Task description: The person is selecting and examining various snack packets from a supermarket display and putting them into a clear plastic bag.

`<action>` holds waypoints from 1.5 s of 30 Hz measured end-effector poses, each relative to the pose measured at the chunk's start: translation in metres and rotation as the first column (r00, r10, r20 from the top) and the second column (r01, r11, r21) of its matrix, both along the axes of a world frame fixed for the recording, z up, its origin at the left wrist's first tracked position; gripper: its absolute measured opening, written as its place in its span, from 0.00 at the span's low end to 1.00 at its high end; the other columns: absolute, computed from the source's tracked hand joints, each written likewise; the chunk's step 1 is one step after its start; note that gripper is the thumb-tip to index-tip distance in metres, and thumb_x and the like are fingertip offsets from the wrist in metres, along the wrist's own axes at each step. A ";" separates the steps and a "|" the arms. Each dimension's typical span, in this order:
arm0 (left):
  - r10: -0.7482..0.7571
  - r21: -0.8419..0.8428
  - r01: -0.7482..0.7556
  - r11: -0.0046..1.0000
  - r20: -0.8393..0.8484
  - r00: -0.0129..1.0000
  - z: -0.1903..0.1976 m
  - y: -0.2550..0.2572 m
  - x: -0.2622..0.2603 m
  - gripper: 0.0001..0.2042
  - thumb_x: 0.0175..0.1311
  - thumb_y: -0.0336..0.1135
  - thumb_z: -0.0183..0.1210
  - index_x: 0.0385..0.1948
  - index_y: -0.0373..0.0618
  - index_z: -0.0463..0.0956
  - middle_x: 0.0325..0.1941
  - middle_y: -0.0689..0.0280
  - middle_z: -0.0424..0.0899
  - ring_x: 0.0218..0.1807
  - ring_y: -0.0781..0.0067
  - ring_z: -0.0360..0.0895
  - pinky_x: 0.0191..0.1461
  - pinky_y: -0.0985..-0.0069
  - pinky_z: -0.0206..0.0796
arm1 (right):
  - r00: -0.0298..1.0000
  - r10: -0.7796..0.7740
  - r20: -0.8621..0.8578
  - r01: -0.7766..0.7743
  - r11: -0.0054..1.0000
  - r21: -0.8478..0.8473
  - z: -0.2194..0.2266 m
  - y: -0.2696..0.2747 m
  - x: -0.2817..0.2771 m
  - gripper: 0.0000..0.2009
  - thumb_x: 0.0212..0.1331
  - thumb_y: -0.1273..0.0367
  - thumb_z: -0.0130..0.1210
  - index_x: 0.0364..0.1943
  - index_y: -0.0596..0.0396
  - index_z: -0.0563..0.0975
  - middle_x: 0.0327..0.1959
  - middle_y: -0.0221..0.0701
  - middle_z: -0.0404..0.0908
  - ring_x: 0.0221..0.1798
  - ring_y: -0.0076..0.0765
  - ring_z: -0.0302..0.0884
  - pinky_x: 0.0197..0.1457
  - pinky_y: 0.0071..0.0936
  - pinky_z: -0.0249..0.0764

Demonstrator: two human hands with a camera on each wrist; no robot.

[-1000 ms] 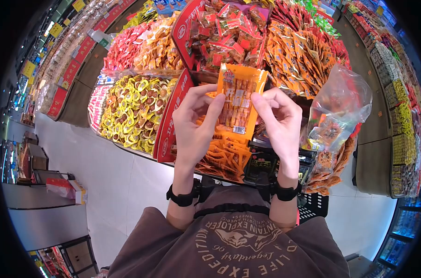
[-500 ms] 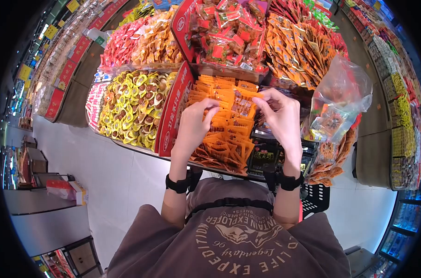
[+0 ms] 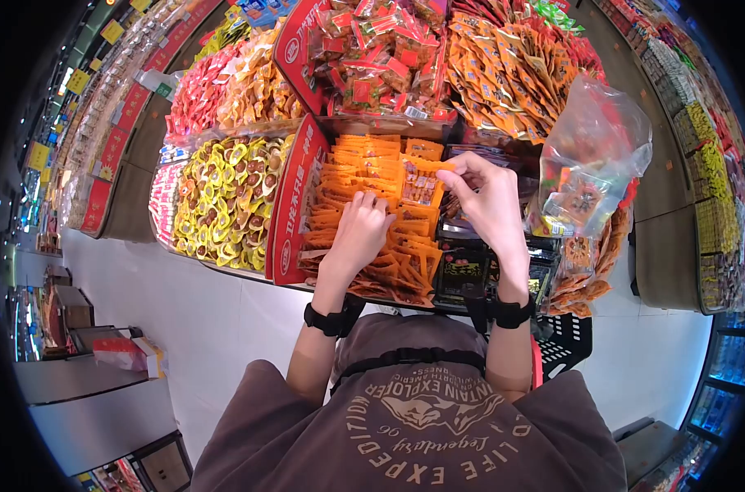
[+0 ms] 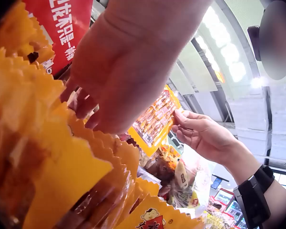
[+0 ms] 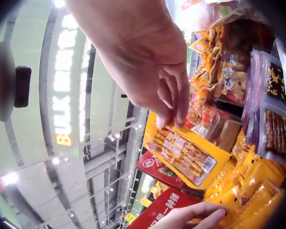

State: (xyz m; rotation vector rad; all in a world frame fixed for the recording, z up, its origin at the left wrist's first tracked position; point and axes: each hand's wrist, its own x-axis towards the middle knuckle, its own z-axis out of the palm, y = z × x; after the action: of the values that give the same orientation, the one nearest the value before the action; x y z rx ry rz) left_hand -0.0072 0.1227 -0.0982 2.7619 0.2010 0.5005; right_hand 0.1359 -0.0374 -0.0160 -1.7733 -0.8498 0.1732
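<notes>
My right hand (image 3: 491, 197) pinches the edge of a flat orange snack packet (image 5: 181, 155) between thumb and fingers. The packet has a clear window showing reddish-brown sticks, and a barcode near one end. It is tilted up over a bin of similar orange packets (image 3: 405, 266), standing in dense rows. To the left, my left hand (image 3: 360, 234) reaches down onto those rows, its fingers loosely bent among the packet tops. In the left wrist view its fingertips are partly hidden behind the packets' zigzag edges.
A red printed divider (image 3: 294, 197) borders the bin on the left, beside yellow-wrapped snacks (image 3: 233, 193). Black packets (image 3: 463, 271) lie on the right. A clear plastic bag (image 3: 598, 148) with snacks stands farther right, above a black basket (image 3: 565, 340).
Both hands held the packet up near the head camera; it has since come down toward the bin. My left hand let go and moved down onto the rows, while the right keeps its pinch.
</notes>
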 end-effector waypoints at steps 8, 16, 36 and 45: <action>0.036 0.021 -0.035 0.999 -0.041 0.998 0.004 -0.001 -0.007 0.10 0.62 0.34 0.58 0.30 0.33 0.81 0.34 0.51 0.79 0.43 0.51 0.74 0.49 0.61 0.67 | 0.997 0.046 -0.055 -0.045 0.999 0.022 -0.019 0.006 0.005 0.05 0.57 0.75 0.61 0.33 0.64 0.78 0.23 0.37 0.81 0.25 0.29 0.81 0.31 0.26 0.74; 0.052 -0.123 -0.074 0.990 -0.171 0.984 0.027 -0.013 -0.025 0.11 0.65 0.34 0.55 0.29 0.36 0.80 0.31 0.54 0.81 0.40 0.54 0.77 0.47 0.62 0.66 | 0.969 0.215 -0.120 -0.220 0.975 -0.038 -0.030 0.034 -0.008 0.05 0.62 0.76 0.57 0.33 0.67 0.75 0.26 0.34 0.82 0.33 0.24 0.84 0.37 0.21 0.78; 0.046 -0.082 -0.062 0.995 -0.190 0.981 0.020 -0.011 -0.028 0.11 0.65 0.34 0.53 0.34 0.35 0.79 0.34 0.56 0.81 0.43 0.55 0.75 0.49 0.62 0.65 | 0.950 0.311 0.015 -0.301 0.928 -0.219 -0.081 0.061 -0.025 0.07 0.53 0.73 0.61 0.33 0.63 0.79 0.29 0.47 0.81 0.35 0.53 0.78 0.42 0.41 0.74; 0.060 -0.123 -0.069 0.990 -0.072 0.996 0.029 -0.008 -0.026 0.12 0.64 0.32 0.55 0.43 0.33 0.77 0.45 0.52 0.80 0.52 0.53 0.74 0.57 0.63 0.64 | 0.948 0.315 0.043 -0.285 0.903 -0.321 -0.093 0.064 -0.016 0.04 0.52 0.74 0.59 0.31 0.59 0.82 0.30 0.45 0.83 0.37 0.53 0.80 0.44 0.42 0.76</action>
State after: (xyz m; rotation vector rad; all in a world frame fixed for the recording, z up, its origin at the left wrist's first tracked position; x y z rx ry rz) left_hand -0.0329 0.1150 -0.0693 2.6587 0.3275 0.3961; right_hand 0.1199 0.0261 -0.1092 -1.9439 -1.2192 0.4506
